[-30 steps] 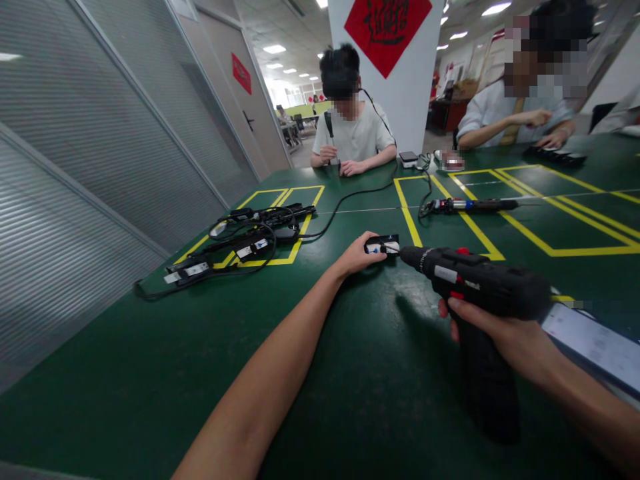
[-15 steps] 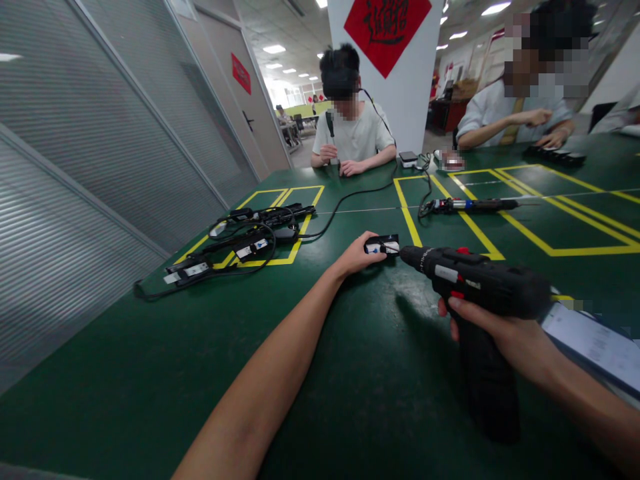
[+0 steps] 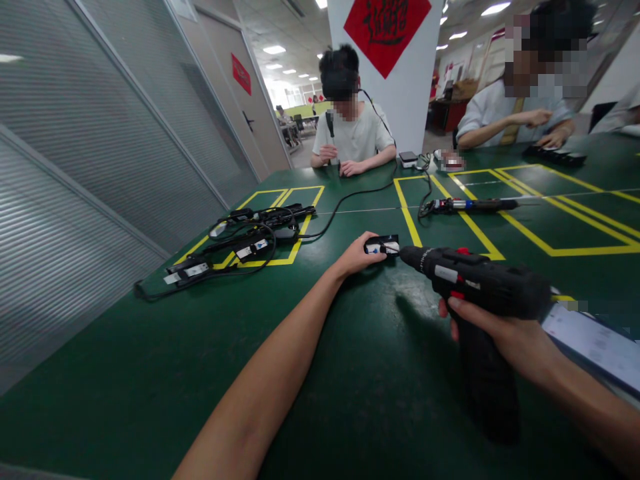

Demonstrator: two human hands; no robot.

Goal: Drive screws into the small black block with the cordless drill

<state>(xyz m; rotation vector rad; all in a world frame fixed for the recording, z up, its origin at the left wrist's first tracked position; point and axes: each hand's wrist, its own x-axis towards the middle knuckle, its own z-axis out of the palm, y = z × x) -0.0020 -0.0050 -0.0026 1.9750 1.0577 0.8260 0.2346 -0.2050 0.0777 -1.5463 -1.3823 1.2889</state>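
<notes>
My left hand point(image 3: 363, 255) grips a small black block with a white side point(image 3: 389, 247), holding it on the green table point(image 3: 210, 387). Fingers and thumb close over the block's left end. In my right hand point(image 3: 495, 327) is a black cordless drill point(image 3: 480, 283) with red details. Its grip fills my palm, and a finger lies by the red trigger. The chuck points left at the block's right end. A thin bit seems to reach the block's white face; whether it touches cannot be made out.
Black devices with tangled cables point(image 3: 255, 233) lie to the left. A pen-shaped electric tool point(image 3: 475, 205) rests on yellow tape lines beyond the drill. A phone-like screen point(image 3: 593, 340) sits at the right. Two people point(image 3: 355, 130) work across the table, one holding an upright tool.
</notes>
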